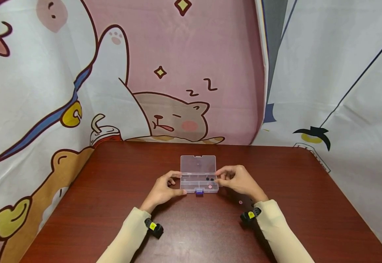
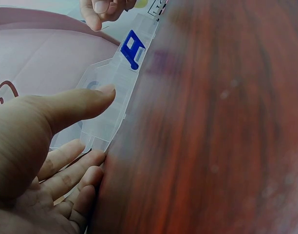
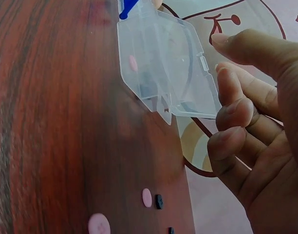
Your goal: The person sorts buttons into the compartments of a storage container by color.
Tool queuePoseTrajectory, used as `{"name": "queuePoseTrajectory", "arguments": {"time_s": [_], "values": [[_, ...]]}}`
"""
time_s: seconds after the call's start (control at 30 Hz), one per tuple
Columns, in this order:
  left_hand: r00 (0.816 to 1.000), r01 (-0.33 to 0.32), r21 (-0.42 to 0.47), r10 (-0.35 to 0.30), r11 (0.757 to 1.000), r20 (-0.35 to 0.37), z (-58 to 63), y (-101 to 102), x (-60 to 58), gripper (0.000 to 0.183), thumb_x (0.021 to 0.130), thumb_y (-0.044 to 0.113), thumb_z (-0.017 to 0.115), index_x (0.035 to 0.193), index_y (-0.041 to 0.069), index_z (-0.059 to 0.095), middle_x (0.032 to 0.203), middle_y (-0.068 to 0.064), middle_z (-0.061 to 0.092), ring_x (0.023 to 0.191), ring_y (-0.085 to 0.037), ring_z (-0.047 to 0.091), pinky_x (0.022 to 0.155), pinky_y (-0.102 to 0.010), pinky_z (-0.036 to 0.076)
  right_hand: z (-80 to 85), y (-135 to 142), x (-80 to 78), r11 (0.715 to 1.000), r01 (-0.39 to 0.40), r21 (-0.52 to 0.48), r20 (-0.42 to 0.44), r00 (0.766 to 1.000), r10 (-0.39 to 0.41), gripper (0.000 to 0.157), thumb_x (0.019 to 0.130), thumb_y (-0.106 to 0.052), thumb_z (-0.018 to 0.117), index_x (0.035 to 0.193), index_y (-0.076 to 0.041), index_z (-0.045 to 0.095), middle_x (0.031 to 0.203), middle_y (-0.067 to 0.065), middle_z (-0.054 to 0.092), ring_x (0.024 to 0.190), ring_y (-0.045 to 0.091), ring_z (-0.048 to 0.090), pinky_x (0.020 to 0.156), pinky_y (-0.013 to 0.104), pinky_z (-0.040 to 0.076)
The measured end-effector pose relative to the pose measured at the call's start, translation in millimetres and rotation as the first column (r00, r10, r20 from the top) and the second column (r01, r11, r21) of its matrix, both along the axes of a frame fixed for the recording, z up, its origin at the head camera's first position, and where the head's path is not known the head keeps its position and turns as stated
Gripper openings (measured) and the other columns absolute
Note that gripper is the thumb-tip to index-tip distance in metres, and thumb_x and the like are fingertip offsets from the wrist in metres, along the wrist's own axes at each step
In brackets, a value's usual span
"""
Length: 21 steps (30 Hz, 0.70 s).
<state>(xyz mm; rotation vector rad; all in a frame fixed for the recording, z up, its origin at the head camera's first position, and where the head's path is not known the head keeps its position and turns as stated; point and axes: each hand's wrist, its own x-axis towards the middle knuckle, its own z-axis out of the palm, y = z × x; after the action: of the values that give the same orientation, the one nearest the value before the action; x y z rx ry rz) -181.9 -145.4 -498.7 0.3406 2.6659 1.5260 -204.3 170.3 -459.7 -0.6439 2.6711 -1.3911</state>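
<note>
A clear plastic compartment box (image 1: 191,185) lies on the table with its lid (image 1: 198,164) raised at the back and a blue latch (image 1: 199,191) at the front. Two small black buttons (image 1: 209,179) and a pink button (image 1: 210,186) are inside, toward the right. My left hand (image 1: 161,188) holds the box's left end, thumb at the front corner and fingertips by the hinge side. At the right end is my right hand (image 1: 238,179), its thumb and fingers parted and loosely bent; in the right wrist view nothing shows between them.
Loose on the table below my right hand are pink buttons (image 3: 99,224) and black buttons (image 3: 159,201). The brown tabletop (image 1: 128,157) ends at a cartoon-printed cloth (image 1: 178,54) behind. Each wrist carries a small black camera (image 1: 153,228).
</note>
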Motion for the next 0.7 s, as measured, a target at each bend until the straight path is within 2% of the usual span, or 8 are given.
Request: {"name": "queuePoseTrajectory", "arguments": {"time_s": [0.23,0.7], "values": [[1.000,0.006,0.006,-0.006,1.000,-0.004,-0.7,0,-0.2,0.065,0.074,0.027,0.093,0.132,0.018,0.065,0.126,-0.001,0.068,0.097,-0.019,0.056,0.085,-0.035,0.046,2.3,9,3.5,0.999,0.008,0.032,-0.032,0.999,-0.007,0.025,0.084,-0.017,0.085,0.105,-0.008,0.078,0.075,-0.002,0.065,0.065,0.012,0.056,0.056,0.024,0.045],[1.000,0.005,0.009,-0.005,1.000,-0.009,-1.4,0,-1.1,0.065,0.074,0.027,0.094,0.131,0.018,0.065,0.126,-0.002,0.069,0.097,-0.019,0.056,0.085,-0.035,0.046,3.0,44,10.0,0.998,0.024,0.053,-0.011,1.000,-0.023,0.032,0.083,-0.021,0.087,0.109,-0.007,0.075,0.076,-0.002,0.065,0.064,0.010,0.056,0.057,0.024,0.046]]}}
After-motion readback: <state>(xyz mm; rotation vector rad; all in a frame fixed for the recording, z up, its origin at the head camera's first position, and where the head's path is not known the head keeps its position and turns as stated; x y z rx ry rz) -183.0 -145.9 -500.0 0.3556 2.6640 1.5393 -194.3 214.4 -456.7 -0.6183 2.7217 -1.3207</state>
